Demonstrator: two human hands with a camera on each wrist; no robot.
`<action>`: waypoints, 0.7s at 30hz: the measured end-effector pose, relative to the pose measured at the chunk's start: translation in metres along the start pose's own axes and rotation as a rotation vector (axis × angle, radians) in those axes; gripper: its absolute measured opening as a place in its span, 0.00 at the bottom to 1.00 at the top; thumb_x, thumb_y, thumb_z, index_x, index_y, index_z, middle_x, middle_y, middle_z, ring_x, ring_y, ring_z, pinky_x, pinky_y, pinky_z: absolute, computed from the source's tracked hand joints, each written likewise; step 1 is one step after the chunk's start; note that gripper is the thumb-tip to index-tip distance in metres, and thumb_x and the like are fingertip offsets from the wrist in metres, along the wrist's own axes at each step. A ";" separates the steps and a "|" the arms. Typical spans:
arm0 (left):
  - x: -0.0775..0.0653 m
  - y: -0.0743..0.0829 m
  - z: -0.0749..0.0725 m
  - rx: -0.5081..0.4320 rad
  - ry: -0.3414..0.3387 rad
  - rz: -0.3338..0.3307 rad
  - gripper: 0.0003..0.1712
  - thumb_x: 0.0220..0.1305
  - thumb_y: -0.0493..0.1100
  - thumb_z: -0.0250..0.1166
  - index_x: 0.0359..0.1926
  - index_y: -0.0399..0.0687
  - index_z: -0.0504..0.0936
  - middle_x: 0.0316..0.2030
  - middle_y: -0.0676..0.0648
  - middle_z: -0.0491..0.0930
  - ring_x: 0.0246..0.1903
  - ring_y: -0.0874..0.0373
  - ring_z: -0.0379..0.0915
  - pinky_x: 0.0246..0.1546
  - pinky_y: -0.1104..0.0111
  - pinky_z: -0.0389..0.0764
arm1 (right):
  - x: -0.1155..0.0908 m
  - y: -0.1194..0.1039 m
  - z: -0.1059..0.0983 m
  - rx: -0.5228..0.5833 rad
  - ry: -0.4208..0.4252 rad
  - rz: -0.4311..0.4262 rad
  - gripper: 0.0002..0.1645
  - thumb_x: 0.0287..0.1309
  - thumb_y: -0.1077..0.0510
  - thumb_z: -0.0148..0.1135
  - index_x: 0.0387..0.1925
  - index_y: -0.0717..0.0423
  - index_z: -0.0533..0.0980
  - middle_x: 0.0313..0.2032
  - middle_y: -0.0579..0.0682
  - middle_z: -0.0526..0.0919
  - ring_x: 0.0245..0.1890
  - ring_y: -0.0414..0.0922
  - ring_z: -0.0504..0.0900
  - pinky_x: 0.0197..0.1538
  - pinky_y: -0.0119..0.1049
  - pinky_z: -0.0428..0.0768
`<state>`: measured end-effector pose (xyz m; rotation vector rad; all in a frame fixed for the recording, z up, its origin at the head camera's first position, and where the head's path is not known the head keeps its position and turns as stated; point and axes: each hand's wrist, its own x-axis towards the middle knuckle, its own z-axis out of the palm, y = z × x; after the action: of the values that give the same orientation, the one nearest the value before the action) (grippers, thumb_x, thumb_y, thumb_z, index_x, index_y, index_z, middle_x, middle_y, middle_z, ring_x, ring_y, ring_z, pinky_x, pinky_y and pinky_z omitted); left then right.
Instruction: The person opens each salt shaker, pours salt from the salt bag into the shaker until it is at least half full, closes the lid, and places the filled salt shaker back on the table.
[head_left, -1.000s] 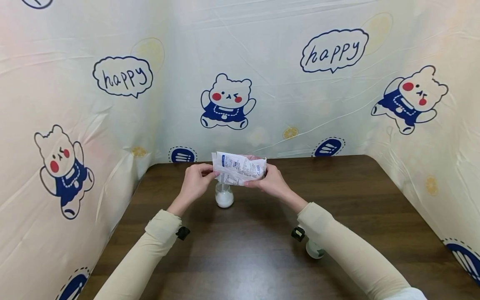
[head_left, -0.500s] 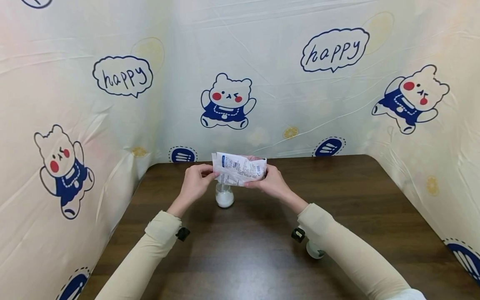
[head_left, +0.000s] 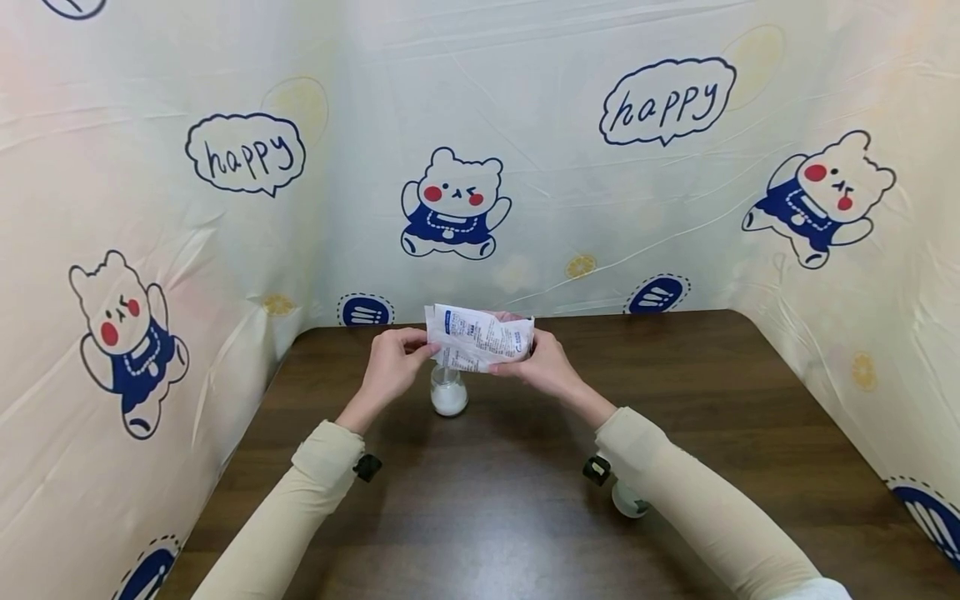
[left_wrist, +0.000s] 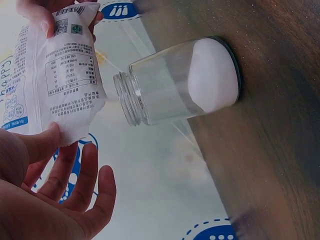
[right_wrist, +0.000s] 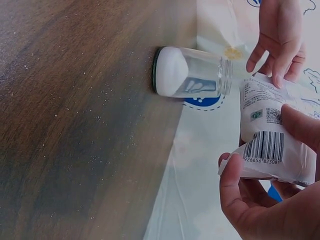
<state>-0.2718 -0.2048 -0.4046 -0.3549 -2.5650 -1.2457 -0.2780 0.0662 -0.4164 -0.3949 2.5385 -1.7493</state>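
Both hands hold a soft white printed packet (head_left: 480, 337) sideways over a glass jar (head_left: 449, 398). My left hand (head_left: 390, 367) pinches its left end between thumb and fingers, beside the torn edge seen in the left wrist view. My right hand (head_left: 551, 367) grips the right end, thumb in front and fingers behind. Upright on the table, the lidless jar has a sloping heap of fine white grains (left_wrist: 215, 75) in its bottom. A gap separates the packet from the jar's threaded mouth (left_wrist: 130, 99). No falling stream shows.
Scattered white grains (right_wrist: 100, 140) dot the dark wooden table (head_left: 480, 508). A second small glass jar (head_left: 628, 500) stands by the right sleeve, partly hidden by it. A printed curtain (head_left: 555, 192) surrounds the table's back and sides.
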 end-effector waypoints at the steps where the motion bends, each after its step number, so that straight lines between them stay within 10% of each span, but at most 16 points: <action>1: 0.000 0.000 0.000 0.001 0.000 0.001 0.08 0.69 0.35 0.72 0.47 0.38 0.91 0.42 0.42 0.90 0.36 0.49 0.84 0.39 0.56 0.85 | 0.000 0.000 0.000 0.001 -0.001 0.000 0.27 0.47 0.57 0.86 0.48 0.56 0.81 0.38 0.52 0.86 0.23 0.46 0.80 0.27 0.40 0.81; 21: -0.001 0.000 -0.001 0.000 0.000 -0.018 0.09 0.70 0.35 0.72 0.48 0.38 0.91 0.43 0.42 0.90 0.37 0.49 0.84 0.41 0.55 0.86 | 0.002 -0.002 0.000 0.001 0.001 0.000 0.28 0.48 0.57 0.86 0.49 0.56 0.80 0.39 0.52 0.86 0.25 0.47 0.80 0.27 0.37 0.79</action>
<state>-0.2707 -0.2057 -0.4038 -0.3323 -2.5739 -1.2516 -0.2792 0.0651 -0.4144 -0.3944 2.5382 -1.7515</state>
